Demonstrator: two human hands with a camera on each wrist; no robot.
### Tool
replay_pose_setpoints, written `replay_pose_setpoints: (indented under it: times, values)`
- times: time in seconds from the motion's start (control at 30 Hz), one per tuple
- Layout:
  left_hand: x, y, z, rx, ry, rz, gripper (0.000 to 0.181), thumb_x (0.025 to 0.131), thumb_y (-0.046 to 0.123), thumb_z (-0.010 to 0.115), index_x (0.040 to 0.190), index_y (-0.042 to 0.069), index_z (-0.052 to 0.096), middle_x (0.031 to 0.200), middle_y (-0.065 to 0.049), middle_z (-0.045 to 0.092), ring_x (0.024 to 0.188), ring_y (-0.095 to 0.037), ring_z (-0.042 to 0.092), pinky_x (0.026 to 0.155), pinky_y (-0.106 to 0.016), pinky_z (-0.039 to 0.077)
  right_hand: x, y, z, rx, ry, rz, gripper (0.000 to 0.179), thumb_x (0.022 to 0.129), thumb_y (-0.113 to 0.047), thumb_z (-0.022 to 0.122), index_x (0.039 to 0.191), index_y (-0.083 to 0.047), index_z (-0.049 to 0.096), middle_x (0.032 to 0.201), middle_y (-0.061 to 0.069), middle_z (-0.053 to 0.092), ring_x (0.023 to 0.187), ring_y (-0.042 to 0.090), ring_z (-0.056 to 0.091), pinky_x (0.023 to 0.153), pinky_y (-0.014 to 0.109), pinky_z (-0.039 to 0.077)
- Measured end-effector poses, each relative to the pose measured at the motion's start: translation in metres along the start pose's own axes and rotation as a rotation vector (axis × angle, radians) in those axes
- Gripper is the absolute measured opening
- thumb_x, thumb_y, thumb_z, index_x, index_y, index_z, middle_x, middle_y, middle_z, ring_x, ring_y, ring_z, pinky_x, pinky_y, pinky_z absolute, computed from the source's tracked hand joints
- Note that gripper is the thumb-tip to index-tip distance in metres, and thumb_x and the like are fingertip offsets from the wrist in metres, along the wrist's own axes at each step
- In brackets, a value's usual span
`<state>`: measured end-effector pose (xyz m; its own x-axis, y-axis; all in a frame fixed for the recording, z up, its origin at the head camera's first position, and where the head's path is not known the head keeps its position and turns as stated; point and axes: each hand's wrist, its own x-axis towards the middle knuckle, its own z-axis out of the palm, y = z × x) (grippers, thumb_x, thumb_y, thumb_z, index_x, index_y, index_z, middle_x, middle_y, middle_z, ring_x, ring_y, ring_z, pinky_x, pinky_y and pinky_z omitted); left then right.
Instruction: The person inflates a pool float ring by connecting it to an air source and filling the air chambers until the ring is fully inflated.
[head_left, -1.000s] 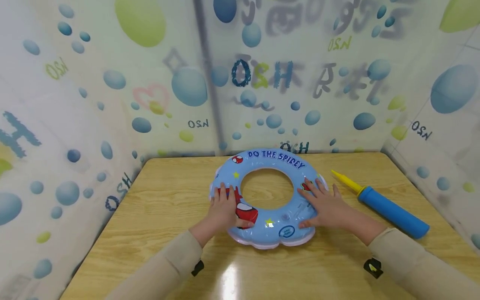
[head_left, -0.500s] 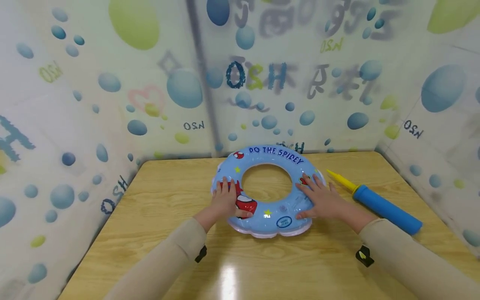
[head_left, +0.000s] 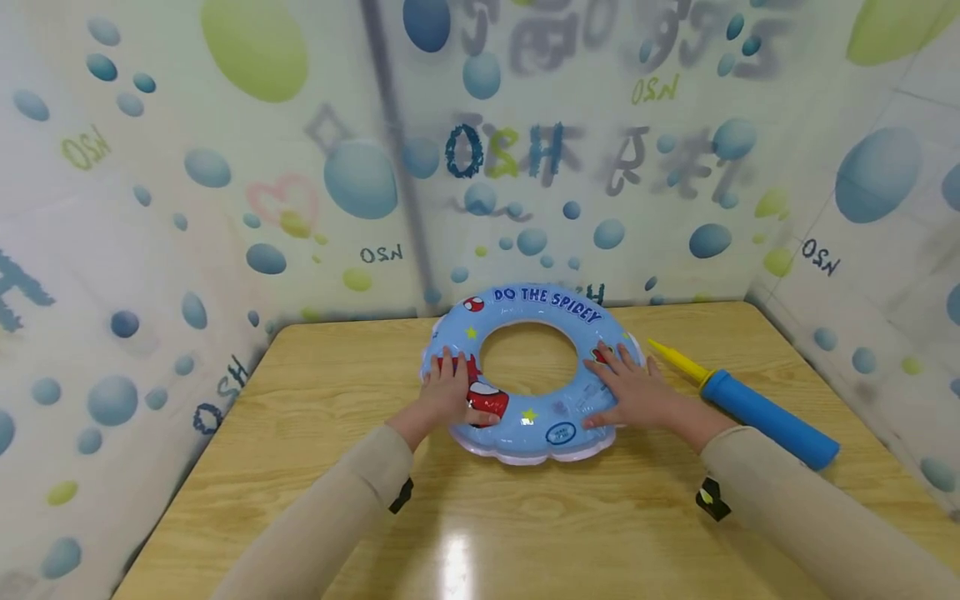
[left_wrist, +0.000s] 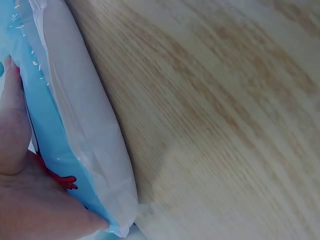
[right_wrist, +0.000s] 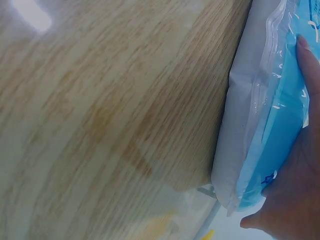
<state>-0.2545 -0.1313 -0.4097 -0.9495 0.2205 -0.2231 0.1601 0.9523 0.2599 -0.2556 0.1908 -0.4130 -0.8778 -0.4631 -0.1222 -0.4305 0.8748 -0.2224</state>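
Observation:
An inflated light-blue swim ring (head_left: 551, 410) lies toward the back of the table in the head view. It carries the words "DO THE SPIDEY", a red masked figure and stars, and its underside is pale. My left hand (head_left: 447, 392) rests on its left side with fingers spread over the print. On the right side my right hand (head_left: 637, 396) presses flat, fingers spread and thumb toward the near rim. Both wrist views show the ring's pale lower edge against the tabletop, with part of each hand on the blue top.
A blue hand pump (head_left: 772, 419) with a yellow nozzle (head_left: 677, 360) lies to the right of the ring. The wood-grain table (head_left: 322, 417) meets a wall (head_left: 345, 275) printed with bubbles along its back edge.
The ring has slid a little toward the back edge of the table, with both hands staying on it. The pump keeps its place on the table, and the head view has shifted slightly.

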Motion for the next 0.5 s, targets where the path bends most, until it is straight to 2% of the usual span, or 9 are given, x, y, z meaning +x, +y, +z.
replay_pose_setpoints:
  times: [0.27, 0.4, 0.5]
  values:
    - [0.0048, -0.0032, -0.003, 0.003, 0.013, -0.013, 0.125, 0.072, 0.067, 0.073, 0.154, -0.002, 0.008, 0.159, -0.026, -0.004, 0.143, -0.049, -0.004, 0.112, -0.058, 0.012, 0.0068, 0.0, -0.0029, 0.005, -0.007, 0.012, 0.114, 0.069, -0.082, 0.059, 0.154, -0.013, 0.027, 0.161, 0.019, 0.001, 0.143, 0.048, -0.004, 0.101, 0.075, -0.002]
    - [0.0049, -0.0045, -0.0011, -0.038, 0.02, -0.014, 0.122, 0.073, 0.066, 0.073, 0.154, 0.0, 0.012, 0.159, -0.025, -0.002, 0.143, -0.048, -0.003, 0.111, -0.06, 0.014, 0.0038, 0.0026, -0.0017, -0.03, 0.006, 0.002, 0.115, 0.069, -0.084, 0.057, 0.154, -0.013, 0.028, 0.161, 0.019, 0.003, 0.143, 0.048, -0.002, 0.102, 0.075, -0.002]
    - [0.0033, -0.0069, -0.0064, -0.091, 0.024, 0.003, 0.113, 0.077, 0.062, 0.072, 0.154, 0.002, 0.016, 0.159, -0.025, 0.002, 0.143, -0.048, -0.001, 0.109, -0.064, 0.016, -0.0008, 0.0054, -0.0035, -0.062, 0.027, -0.02, 0.112, 0.072, -0.083, 0.054, 0.154, -0.012, 0.028, 0.16, 0.02, 0.006, 0.143, 0.049, 0.001, 0.103, 0.074, 0.002]
